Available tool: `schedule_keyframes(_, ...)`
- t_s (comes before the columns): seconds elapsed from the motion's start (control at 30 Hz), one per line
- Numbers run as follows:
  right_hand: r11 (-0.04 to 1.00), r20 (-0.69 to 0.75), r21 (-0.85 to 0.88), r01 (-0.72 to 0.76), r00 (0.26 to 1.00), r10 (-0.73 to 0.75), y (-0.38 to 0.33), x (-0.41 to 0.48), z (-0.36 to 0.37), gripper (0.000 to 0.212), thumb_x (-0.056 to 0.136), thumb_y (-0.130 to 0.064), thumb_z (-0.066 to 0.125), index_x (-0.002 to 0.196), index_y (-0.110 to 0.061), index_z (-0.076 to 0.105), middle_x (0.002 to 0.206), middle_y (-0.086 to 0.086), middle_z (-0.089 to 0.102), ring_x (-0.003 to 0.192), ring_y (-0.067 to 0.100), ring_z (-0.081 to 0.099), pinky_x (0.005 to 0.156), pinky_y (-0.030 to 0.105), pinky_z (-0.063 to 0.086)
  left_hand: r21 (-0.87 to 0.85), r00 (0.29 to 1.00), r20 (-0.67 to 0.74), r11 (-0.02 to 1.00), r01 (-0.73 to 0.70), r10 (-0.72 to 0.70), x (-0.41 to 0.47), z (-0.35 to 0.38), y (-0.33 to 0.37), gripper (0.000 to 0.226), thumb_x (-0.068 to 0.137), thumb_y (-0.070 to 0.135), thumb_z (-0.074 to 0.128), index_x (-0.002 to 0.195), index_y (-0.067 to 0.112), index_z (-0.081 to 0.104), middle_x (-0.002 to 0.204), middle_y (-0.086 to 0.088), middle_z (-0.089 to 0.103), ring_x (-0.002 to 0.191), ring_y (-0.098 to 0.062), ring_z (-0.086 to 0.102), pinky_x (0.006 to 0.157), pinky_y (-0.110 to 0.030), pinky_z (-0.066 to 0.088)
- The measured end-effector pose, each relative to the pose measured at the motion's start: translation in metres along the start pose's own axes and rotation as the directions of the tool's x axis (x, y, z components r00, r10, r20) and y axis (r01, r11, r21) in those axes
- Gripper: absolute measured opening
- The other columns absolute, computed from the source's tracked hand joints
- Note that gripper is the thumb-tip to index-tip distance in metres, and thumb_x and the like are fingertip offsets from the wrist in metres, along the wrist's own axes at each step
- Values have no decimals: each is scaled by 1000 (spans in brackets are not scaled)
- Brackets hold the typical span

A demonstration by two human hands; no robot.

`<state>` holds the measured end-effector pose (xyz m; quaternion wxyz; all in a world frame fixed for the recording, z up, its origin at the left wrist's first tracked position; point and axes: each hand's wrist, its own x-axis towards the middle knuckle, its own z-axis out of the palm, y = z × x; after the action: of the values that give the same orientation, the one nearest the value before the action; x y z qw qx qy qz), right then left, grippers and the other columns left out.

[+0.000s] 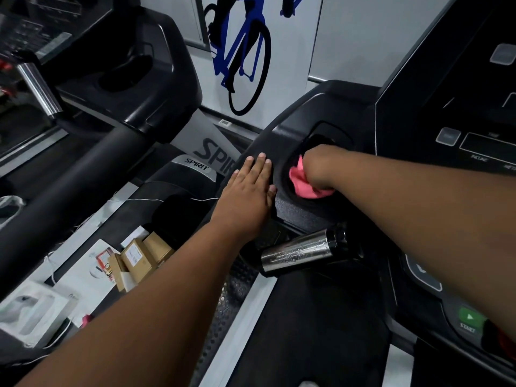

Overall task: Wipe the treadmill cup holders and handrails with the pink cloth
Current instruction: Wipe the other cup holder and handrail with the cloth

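- The pink cloth (303,184) is wadded inside the cup holder (282,174), left of the display.
- The right hand (318,169) has its grip curled round the cloth; the fingertips are hidden in the recess.
- The left hand (248,188) lies flat, fingers straight, on the console just left of the holder.
- Judgement: the cloth is soft, light and pliable, and is best held as a wad in the palm.
- The holder floor is not visible, and the near chrome handrail (301,251) is partly hidden.
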<state>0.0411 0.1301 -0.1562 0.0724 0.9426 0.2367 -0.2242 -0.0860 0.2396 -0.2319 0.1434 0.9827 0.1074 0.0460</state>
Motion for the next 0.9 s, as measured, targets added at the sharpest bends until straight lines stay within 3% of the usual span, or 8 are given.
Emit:
schedule_keyframes(0.07,996,97,86,-11,995,2,-4,-11,5,33,94,-25,53,122,-11,62,113,9,65,99,28,62,79,27,47,-6,1000,2,1000,1,-1,-1,-1,0,57,106,41,19,157,21,5,164,5,-4,150,-12,-9,122,-33,0)
schedule_keyframes(0.2,989,154,106,105,981,-121,-7,-11,-1,15,93,-14,58,105,-10,66,72,1,54,57,12,47,50,21,38,-12,1000,7,1000,4,-4,-1,-1,0,57,106,41,20,157,21,5,164,5,-4,150,-12,-9,122,-32,-1)
schedule_keyframes(0.37,912,-38,403,73,997,-63,-3,4,-12,24,86,5,45,69,-5,58,73,14,56,52,21,47,45,21,39,-6,1000,10,1000,4,-4,1,-1,0,58,106,42,19,157,21,4,164,4,-4,150,-13,-10,122,-32,-1)
schedule_keyframes(0.43,945,-72,308,111,993,-93,-2,8,-5,26,87,5,46,64,-4,56,61,11,51,47,19,44,40,18,34,-13,1000,16,1000,6,-6,0,-1,0,58,106,42,20,157,21,4,164,5,-5,150,-13,-10,122,-32,-1)
schedule_keyframes(0.53,980,165,135,147,972,-168,-6,2,6,26,91,2,46,74,-4,63,59,10,52,50,19,45,37,19,34,-16,1000,22,1000,4,-4,0,-2,-1,58,106,41,21,157,21,5,164,5,-4,150,-13,-9,122,-33,0)
schedule_keyframes(0.63,990,278,-23,142,952,-130,-10,-4,3,36,85,10,47,54,-8,55,48,5,51,50,16,45,38,16,35,-1,1000,6,1000,8,-8,1,-1,-1,58,106,40,22,157,20,7,165,5,-2,151,-14,-7,122,-34,2)
schedule_keyframes(0.77,985,263,-114,127,960,-93,-12,-9,-5,31,90,5,47,63,-9,52,69,8,50,55,19,44,32,13,30,-9,999,10,999,33,-33,2,-2,2,57,105,40,25,157,21,9,165,6,-1,151,-14,-5,122,-34,4)
schedule_keyframes(0.9,993,33,-49,110,994,-108,-3,-18,-10,31,100,-17,43,113,2,64,115,16,65,99,33,60,70,28,41,-23,998,51,999,32,-31,1,-13,1,56,105,38,30,157,22,14,165,6,5,151,-16,0,122,-37,11)
